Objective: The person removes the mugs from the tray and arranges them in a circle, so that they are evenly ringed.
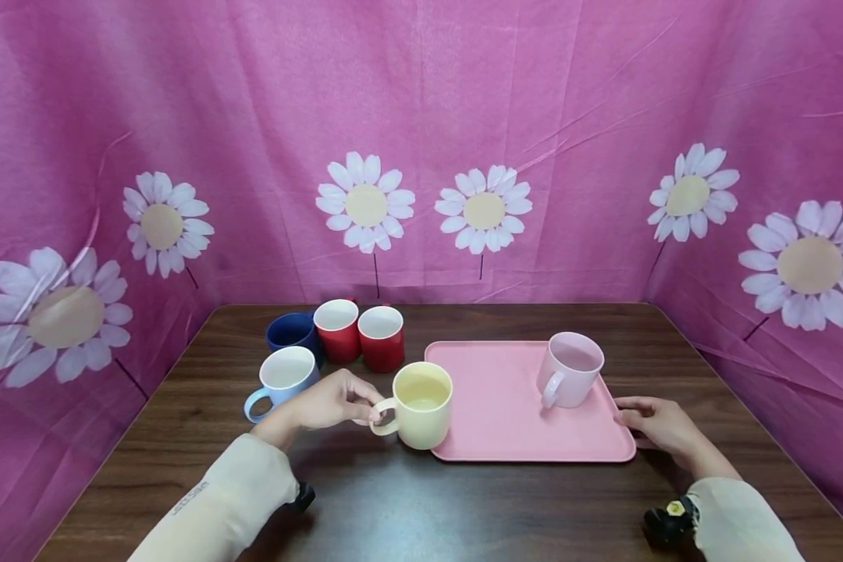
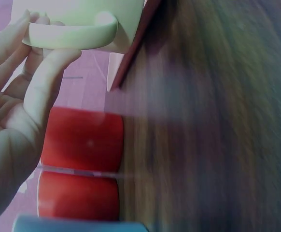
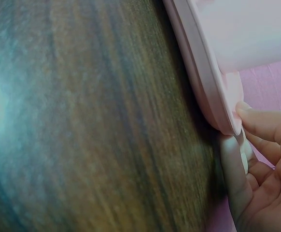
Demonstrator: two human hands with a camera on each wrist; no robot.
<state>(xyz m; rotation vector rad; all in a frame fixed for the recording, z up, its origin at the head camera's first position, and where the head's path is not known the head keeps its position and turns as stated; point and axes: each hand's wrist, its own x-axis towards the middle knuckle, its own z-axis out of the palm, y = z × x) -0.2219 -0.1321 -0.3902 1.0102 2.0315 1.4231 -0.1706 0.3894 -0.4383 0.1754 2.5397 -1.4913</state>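
Observation:
My left hand [image 1: 337,400] pinches the handle of a pale yellow mug [image 1: 425,425]. The mug is upright and overlaps the left edge of the pink tray [image 1: 499,421] in the head view. In the left wrist view, thumb and fingers meet around the mug's handle [image 2: 73,37]. At the tray's right edge, my right hand [image 1: 663,428] grips the rim, with fingers on both sides of it in the right wrist view [image 3: 271,164]. A pale pink mug [image 1: 567,382] stands upright on the tray's right part, its handle toward the front left.
Left of the tray, two red mugs [image 1: 382,343] stand side by side on the brown wooden table [image 1: 407,507]. Beside them is a dark blue mug [image 1: 291,337], with a light blue mug [image 1: 288,382] in front, close to my left wrist. A pink daisy-print cloth [image 1: 421,94] hangs behind.

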